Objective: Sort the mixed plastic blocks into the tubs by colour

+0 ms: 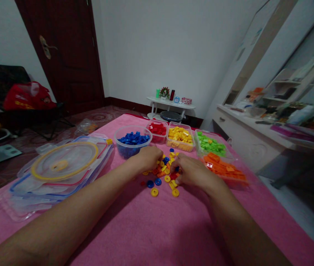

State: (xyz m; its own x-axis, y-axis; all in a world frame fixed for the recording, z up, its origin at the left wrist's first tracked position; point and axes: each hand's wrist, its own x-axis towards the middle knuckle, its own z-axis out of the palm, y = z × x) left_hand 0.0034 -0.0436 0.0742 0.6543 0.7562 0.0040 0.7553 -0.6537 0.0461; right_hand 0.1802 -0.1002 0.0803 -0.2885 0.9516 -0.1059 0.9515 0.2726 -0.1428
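Note:
A loose pile of small plastic pieces (167, 171), yellow, blue, red and orange, lies on the pink cloth (145, 225). My left hand (150, 158) is at the pile's left side, fingers curled down; what they hold, if anything, is hidden. On the right side my right hand (188, 169) bends its fingers in among the pieces, closed, and its grip cannot be made out. Blue wheel-shaped pieces (150, 183) and yellow round ones (154, 192) lie nearest me. Just beyond my left hand stands a round clear tub of blue pieces (133, 138).
Behind the pile are clear boxes of red pieces (157, 129), yellow pieces (179, 135) and green pieces (210, 143). An orange-filled box (225, 170) sits beside my right wrist. Stacked clear lids (62, 166) lie at the left. A white dresser (251, 136) stands at the right.

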